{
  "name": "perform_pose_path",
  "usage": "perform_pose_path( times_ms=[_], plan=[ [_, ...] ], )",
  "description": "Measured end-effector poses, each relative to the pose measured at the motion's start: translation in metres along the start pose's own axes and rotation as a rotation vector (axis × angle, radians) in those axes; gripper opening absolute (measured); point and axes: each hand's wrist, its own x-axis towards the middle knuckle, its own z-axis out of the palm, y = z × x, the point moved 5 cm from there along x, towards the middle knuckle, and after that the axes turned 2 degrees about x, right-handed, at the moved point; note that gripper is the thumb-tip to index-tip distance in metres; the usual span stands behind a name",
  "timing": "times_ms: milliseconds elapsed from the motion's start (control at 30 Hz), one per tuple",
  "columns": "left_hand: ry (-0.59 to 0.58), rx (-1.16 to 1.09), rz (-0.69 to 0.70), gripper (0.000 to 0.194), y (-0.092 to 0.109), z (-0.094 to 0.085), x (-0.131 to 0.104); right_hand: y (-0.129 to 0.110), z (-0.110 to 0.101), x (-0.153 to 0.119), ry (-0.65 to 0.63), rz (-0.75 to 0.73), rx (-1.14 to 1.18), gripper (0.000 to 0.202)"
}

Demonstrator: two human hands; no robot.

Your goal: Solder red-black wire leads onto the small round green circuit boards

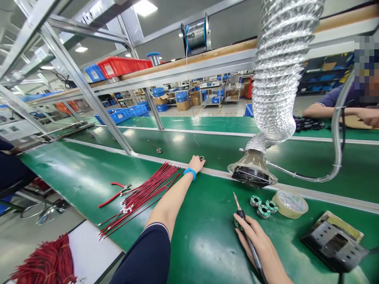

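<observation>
My left hand (196, 163), with a blue band at the wrist, stretches out over the far belt. Its fingers are closed at a small round motor stator (201, 158), partly hidden by them. In my right hand (259, 240) is a soldering iron (240, 213), its tip pointing up and away from me. Another stator with a green ring (238, 225) shows between the fingers of that hand. Several similar green-topped stators (263, 211) stand just right of the iron, beside a roll of clear tape (290, 204).
Red wires (151, 189) lie left of my arm, with red-handled cutters (114, 195) beside them. A fume hose (275, 71) hangs ahead above a fan (251, 175). An iron stand (334, 240) sits at right. Another stator (159, 150) lies on the belt. A co-worker's arm (328, 110) is at far right.
</observation>
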Motion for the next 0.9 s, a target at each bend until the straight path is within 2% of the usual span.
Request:
perform_pose_path(
  times_ms=[100, 200, 300, 367, 433, 567, 733, 800, 833, 900],
  plan=[
    [0.035, 0.023, -0.018, 0.036, -0.023, -0.002, -0.007, 0.004, 0.004, -0.005, -0.033, 0.039, -0.005, 0.047],
    [0.051, 0.071, -0.072, 0.033, -0.063, -0.012, -0.021, 0.007, 0.008, -0.006, -0.032, 0.035, 0.017, 0.046],
    [-0.002, 0.102, -0.129, 0.03, -0.103, -0.016, -0.037, 0.008, 0.011, -0.005, -0.01, 0.023, 0.035, 0.045],
    [-0.031, 0.099, -0.146, 0.029, -0.119, -0.015, -0.045, 0.005, 0.011, -0.003, 0.002, 0.014, 0.05, 0.046],
    [-0.032, 0.083, -0.141, 0.027, -0.125, -0.014, -0.049, -0.001, 0.01, -0.004, 0.0, 0.016, 0.07, 0.047],
    [0.054, 0.038, -0.067, 0.024, -0.117, -0.029, -0.053, -0.018, 0.006, -0.014, -0.02, 0.06, 0.109, 0.049],
    [0.334, -0.044, 0.094, 0.021, -0.101, -0.079, -0.068, -0.028, 0.003, -0.031, -0.001, 0.196, 0.165, 0.049],
    [0.426, -0.082, 0.203, 0.018, -0.089, -0.095, -0.087, -0.026, 0.001, -0.032, 0.038, 0.248, 0.174, 0.052],
    [0.473, -0.104, 0.302, 0.016, -0.079, -0.1, -0.103, -0.025, 0.001, -0.032, 0.055, 0.266, 0.177, 0.053],
    [0.534, -0.158, 0.59, 0.011, -0.049, -0.099, -0.148, -0.024, 0.001, -0.029, 0.077, 0.287, 0.178, 0.052]
  ],
)
